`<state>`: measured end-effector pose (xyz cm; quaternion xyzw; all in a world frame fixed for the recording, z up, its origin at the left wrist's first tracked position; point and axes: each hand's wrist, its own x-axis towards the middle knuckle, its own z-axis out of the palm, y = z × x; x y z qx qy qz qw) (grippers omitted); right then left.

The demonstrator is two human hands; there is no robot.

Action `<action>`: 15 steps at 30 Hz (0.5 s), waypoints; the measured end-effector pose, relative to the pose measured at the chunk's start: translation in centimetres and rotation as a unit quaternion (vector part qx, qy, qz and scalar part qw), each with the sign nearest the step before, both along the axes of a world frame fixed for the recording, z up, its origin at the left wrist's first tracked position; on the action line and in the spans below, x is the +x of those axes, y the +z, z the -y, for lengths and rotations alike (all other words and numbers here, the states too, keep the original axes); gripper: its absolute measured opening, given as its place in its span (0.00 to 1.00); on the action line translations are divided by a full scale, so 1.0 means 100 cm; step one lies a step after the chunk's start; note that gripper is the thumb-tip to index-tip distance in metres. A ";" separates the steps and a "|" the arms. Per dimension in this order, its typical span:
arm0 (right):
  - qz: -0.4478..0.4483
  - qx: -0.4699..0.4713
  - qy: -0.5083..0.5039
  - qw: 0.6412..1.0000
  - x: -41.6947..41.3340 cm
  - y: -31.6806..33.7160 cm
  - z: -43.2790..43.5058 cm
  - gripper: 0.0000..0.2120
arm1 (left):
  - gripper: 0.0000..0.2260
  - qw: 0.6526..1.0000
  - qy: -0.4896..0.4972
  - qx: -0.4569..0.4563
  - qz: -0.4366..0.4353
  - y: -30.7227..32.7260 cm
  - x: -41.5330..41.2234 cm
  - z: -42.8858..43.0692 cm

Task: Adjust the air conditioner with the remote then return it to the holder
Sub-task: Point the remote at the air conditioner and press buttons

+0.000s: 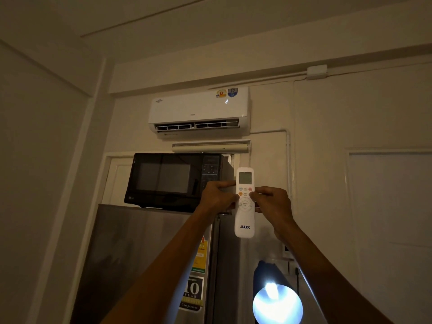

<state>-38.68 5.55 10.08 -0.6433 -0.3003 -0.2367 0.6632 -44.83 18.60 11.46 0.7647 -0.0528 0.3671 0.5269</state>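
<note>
A white AUX remote [244, 220] is held upright in front of me, its screen end pointing up at the white air conditioner [198, 111] high on the wall. My left hand [217, 195] grips the remote's left side. My right hand [272, 202] grips its right side, thumb on the buttons. The air conditioner's flap is open and a lit digit shows on its front. I see no holder for the remote.
A black microwave [173, 181] sits on top of a steel fridge [145, 253] right behind my hands. A bright light reflection [277, 302] glares on the fridge at the bottom. White walls surround the corner; a conduit pipe [288, 160] runs down the wall at right.
</note>
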 end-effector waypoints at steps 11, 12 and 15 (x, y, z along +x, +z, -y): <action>0.006 -0.001 0.003 1.000 0.020 -0.008 0.014 0.12 | 0.21 1.000 0.002 -0.003 -0.008 -0.005 0.020 0.015; 0.005 0.000 0.003 1.000 0.023 -0.008 0.016 0.13 | 0.22 1.000 0.002 -0.009 -0.009 -0.006 0.022 0.018; 0.001 0.000 -0.001 1.000 0.035 -0.009 0.025 0.13 | 0.21 1.000 -0.002 -0.029 -0.010 -0.006 0.032 0.028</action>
